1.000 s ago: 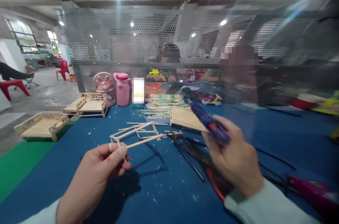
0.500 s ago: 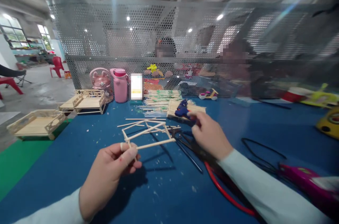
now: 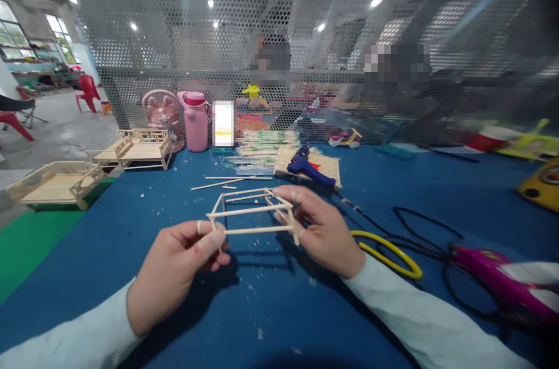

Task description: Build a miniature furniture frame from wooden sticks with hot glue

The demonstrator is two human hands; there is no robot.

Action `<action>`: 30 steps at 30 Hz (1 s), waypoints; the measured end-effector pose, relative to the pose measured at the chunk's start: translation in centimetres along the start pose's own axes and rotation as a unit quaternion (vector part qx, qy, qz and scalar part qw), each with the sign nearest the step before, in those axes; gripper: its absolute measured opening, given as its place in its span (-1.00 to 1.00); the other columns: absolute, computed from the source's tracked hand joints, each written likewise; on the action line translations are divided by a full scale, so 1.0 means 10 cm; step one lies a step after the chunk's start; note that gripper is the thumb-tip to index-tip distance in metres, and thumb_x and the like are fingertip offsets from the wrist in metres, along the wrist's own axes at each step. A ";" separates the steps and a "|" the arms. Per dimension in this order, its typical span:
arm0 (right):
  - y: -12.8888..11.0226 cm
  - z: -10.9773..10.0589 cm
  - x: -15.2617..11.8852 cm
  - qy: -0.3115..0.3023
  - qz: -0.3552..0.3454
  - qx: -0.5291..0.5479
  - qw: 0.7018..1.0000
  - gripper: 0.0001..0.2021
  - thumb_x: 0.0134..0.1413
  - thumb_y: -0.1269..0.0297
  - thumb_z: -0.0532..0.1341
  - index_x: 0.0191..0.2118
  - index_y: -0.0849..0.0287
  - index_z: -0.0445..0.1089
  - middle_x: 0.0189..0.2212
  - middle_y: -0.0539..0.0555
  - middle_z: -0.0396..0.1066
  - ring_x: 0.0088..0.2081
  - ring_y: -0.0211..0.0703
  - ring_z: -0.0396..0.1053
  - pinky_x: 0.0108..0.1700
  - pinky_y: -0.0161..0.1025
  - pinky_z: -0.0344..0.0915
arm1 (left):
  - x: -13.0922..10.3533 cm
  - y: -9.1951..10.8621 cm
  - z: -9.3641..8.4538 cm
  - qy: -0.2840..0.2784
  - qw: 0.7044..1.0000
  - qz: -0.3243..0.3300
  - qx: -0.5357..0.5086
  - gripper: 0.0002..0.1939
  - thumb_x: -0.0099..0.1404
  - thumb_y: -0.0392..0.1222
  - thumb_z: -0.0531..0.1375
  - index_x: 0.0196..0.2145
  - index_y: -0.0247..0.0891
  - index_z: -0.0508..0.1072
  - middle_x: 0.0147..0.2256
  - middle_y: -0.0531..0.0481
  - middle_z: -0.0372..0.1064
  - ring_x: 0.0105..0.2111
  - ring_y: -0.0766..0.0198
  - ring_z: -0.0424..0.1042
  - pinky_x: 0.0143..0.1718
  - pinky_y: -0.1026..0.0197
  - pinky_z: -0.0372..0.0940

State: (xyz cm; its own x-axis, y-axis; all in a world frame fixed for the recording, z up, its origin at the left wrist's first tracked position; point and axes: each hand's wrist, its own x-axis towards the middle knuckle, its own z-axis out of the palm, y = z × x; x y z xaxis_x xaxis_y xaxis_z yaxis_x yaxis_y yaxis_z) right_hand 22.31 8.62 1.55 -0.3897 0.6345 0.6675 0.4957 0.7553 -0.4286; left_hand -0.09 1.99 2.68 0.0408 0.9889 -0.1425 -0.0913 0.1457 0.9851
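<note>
A small box-shaped frame of thin wooden sticks [image 3: 253, 210] is held up just over the blue table, between my two hands. My left hand [image 3: 183, 255] pinches its near left corner post with thumb and fingers. At the right end, my right hand [image 3: 325, 229] has its fingers closed about the frame's end sticks, the thumb near the lower right corner; some fingertips are hidden behind the wood. Past my right hand, a blue glue gun [image 3: 312, 168] rests on a pale stick panel [image 3: 283, 160]. A few loose sticks [image 3: 231, 181] lie behind the frame.
Finished-looking stick furniture [image 3: 142, 151] stands at the left. A pink bottle [image 3: 196, 124], a lit phone [image 3: 223, 124] and bundles of sticks [image 3: 262, 145] line the back before a perforated screen [image 3: 236, 25]. To the right lie a yellow loop [image 3: 408, 267], black cables and a magenta tool [image 3: 493, 273].
My right hand has come away from the glue gun, which stays on the panel, and now grips the frame's right end. The frame has turned a little. The view has tilted down.
</note>
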 end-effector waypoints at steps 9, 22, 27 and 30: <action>0.01 0.01 -0.01 -0.008 0.003 -0.011 1.000 -0.72 0.12 0.42 0.11 -0.03 0.15 0.33 -0.11 0.17 0.42 -0.26 -0.21 0.42 -0.44 -0.34 0.35 | -0.02 0.01 0.02 0.044 0.999 -0.005 0.014 -0.79 0.00 -0.09 0.34 -0.53 -0.32 0.52 -0.53 0.02 0.42 -0.53 0.36 0.42 -0.49 0.40 0.29; -0.30 0.07 -0.10 0.001 0.302 0.190 0.934 -0.93 -0.12 0.35 0.21 -0.43 0.15 0.29 -0.54 -0.05 0.24 -0.55 -0.33 0.21 -0.56 -0.37 0.20 | -0.03 -0.03 0.04 0.062 0.998 -0.014 0.013 -0.76 0.02 -0.06 0.34 -0.55 -0.32 0.51 -0.53 0.04 0.41 -0.51 0.36 0.42 -0.47 0.40 0.29; -0.59 0.18 -0.16 -0.081 0.401 0.361 0.838 -0.73 -0.13 0.25 0.25 -0.22 0.16 0.35 -0.39 0.00 0.33 -0.58 -0.40 0.18 -0.56 -0.37 0.20 | -0.02 -0.08 0.05 0.055 0.998 -0.022 -0.013 -0.73 -0.01 -0.02 0.35 -0.51 -0.32 0.52 -0.51 0.03 0.44 -0.51 0.37 0.42 -0.47 0.42 0.29; -0.55 0.23 -0.19 -0.018 0.389 0.389 0.835 -0.73 -0.16 0.30 0.27 -0.25 0.13 0.27 -0.38 -0.03 0.28 -0.52 -0.37 0.21 -0.56 -0.40 0.22 | -0.01 -0.13 0.06 0.053 0.998 -0.026 -0.035 -0.67 -0.04 0.04 0.37 -0.50 -0.32 0.52 -0.49 0.02 0.46 -0.49 0.37 0.43 -0.46 0.42 0.30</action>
State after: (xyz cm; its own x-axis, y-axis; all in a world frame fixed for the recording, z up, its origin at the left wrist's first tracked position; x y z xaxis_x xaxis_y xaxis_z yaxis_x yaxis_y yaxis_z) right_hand 18.52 3.63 1.25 -0.2142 0.9767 -0.0091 -0.0391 -0.0178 -0.9991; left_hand 0.58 1.64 1.51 -0.0581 0.9767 -0.2064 -0.1617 0.1948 0.9674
